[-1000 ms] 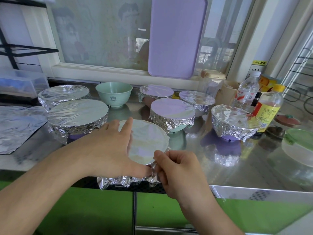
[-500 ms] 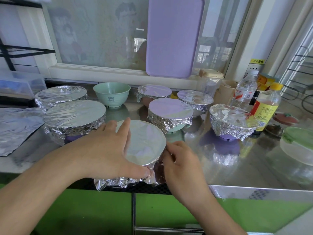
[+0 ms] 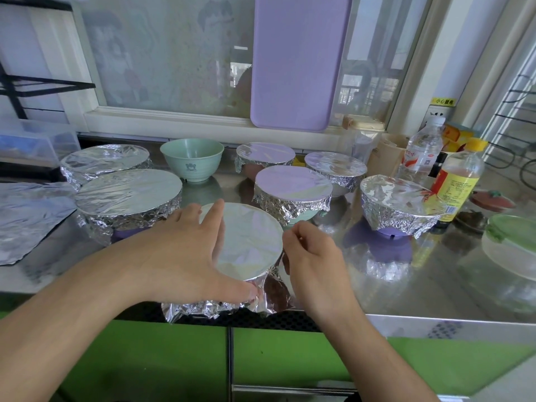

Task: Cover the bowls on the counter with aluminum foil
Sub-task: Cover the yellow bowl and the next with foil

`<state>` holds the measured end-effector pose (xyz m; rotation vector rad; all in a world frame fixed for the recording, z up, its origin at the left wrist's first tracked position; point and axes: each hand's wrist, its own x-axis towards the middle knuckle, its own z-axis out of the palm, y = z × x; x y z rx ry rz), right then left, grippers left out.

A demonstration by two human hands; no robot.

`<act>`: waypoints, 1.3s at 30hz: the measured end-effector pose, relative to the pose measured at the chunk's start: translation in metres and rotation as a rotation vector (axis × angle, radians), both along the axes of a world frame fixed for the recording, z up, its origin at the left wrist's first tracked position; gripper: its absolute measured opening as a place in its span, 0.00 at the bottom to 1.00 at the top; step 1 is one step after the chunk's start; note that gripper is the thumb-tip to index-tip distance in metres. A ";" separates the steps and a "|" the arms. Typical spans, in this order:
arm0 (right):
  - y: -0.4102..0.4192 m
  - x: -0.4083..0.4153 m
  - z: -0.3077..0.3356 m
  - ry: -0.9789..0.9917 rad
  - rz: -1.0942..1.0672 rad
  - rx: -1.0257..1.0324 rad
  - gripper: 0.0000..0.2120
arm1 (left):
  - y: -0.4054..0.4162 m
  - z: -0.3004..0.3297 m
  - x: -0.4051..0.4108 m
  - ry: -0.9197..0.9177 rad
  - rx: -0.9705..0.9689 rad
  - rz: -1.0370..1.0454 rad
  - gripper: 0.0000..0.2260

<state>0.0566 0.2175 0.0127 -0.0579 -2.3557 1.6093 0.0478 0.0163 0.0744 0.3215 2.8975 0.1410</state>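
A foil-covered bowl (image 3: 249, 242) stands at the counter's front edge, its foil smooth on top and crumpled down the sides. My left hand (image 3: 185, 250) lies flat on its left rim with fingers spread, thumb pressing the foil at the near side. My right hand (image 3: 313, 256) curls against the bowl's right side, fingertips pinching the foil at the rim. Several other foil-covered bowls (image 3: 293, 190) stand behind. One green bowl (image 3: 193, 158) at the back is uncovered. A loose foil sheet (image 3: 26, 216) lies at the left.
The steel counter (image 3: 435, 285) ends just under the near bowl. At the right stand a water bottle (image 3: 420, 152), a yellow-capped bottle (image 3: 455, 184) and a green-lidded container (image 3: 513, 245). A purple cutting board (image 3: 298, 62) leans on the window.
My right hand has moved from the bowl's near right edge up along its right side. The left hand stays pressed on the foil.
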 end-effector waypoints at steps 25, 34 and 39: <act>-0.004 0.051 -0.031 0.059 0.197 0.021 0.13 | 0.000 -0.003 0.000 0.021 0.008 -0.003 0.68; -0.002 0.051 -0.034 0.077 0.219 0.126 0.15 | -0.002 -0.005 -0.004 0.022 0.005 -0.009 0.68; 0.000 0.047 -0.041 0.267 0.144 0.260 0.16 | -0.003 -0.005 -0.005 0.017 -0.012 -0.019 0.69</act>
